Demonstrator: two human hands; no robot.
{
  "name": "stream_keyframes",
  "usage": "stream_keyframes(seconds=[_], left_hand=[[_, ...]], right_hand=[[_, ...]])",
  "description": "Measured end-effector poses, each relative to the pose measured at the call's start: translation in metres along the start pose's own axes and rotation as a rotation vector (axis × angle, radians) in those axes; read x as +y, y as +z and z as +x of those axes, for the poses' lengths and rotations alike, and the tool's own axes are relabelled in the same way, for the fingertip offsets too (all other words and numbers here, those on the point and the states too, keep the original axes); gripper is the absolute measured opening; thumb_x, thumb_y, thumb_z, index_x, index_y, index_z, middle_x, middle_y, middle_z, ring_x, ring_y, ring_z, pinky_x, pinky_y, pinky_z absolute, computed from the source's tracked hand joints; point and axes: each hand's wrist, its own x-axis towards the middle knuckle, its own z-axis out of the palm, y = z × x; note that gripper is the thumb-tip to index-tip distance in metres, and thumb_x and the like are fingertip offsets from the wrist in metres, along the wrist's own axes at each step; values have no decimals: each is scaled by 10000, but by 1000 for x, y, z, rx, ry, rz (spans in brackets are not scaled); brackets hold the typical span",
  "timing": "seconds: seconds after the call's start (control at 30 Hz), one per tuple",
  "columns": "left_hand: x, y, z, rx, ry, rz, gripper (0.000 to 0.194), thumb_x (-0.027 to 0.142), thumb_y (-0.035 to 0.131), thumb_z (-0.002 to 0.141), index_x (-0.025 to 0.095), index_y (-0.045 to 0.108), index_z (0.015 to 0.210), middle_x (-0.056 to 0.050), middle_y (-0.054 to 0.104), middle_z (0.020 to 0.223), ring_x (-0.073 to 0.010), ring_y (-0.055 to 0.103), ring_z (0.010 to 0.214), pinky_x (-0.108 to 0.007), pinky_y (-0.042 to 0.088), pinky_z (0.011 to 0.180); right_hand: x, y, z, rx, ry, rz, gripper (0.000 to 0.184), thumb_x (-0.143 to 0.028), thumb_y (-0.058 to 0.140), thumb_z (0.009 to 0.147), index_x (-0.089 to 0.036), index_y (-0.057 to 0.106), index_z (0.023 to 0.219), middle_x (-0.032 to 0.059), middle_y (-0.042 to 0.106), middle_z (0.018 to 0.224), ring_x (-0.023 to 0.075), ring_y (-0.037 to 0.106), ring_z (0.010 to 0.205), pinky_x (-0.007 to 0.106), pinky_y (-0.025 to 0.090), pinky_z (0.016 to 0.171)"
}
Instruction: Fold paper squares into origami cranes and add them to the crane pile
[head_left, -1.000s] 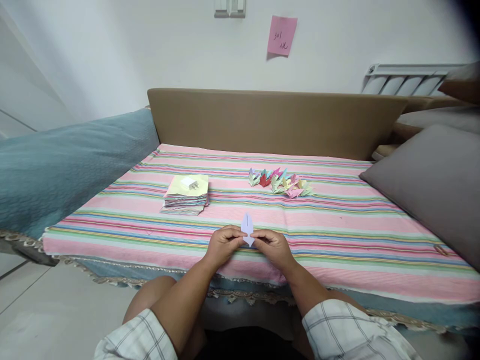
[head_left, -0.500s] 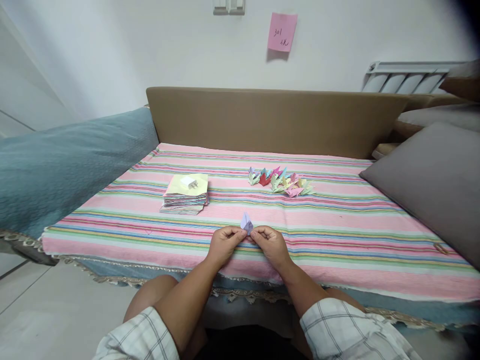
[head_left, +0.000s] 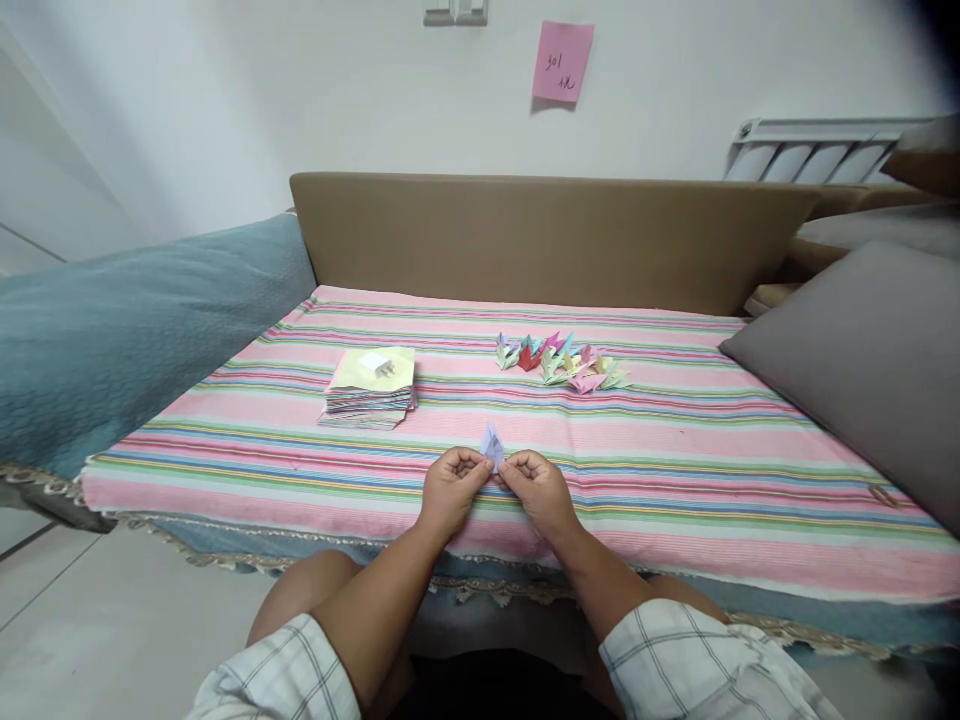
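Note:
A small lavender piece of folded paper points upward between my fingertips, above the striped cloth. My left hand pinches its lower left edge, thumb in front. On the other side my right hand pinches the lower right edge the same way. The fingertips cover the bottom of the paper. Beyond my hands lies a cluster of folded paper cranes in several colours. To the left stands a stack of square paper, with a white plug adapter on top.
A grey cushion leans at the right, and a small brown loop lies near it. The brown backrest closes off the far side. A blue padded armrest is at the left. A pink note hangs on the wall.
The lavender paper now shows a slightly wider front between the fingertips. Both hands stay in nearly the same place, still pinching it. The view has shifted very slightly.

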Motion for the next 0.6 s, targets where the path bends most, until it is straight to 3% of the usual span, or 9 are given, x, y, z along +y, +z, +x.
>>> stream_keyframes(seconds=[0.33, 0.6], left_hand=[[-2, 3, 0, 8, -3, -113, 394, 326, 769, 574, 182, 471, 787, 59, 592, 606, -78, 565, 545, -193, 423, 568], [-3, -1, 1, -25, 4, -92, 416, 355, 752, 603, 180, 476, 860, 61, 583, 605, -81, 564, 541, -204, 422, 577]], right_hand=[[2, 1, 0, 19, -15, -38, 307, -443, 692, 669, -199, 506, 668, -2, 636, 613, 152, 613, 587, 282, 487, 596], [-7, 3, 1, -56, 50, 70, 470, -405, 712, 647, -203, 483, 1005, -16, 645, 667, 146, 623, 616, 281, 485, 626]])
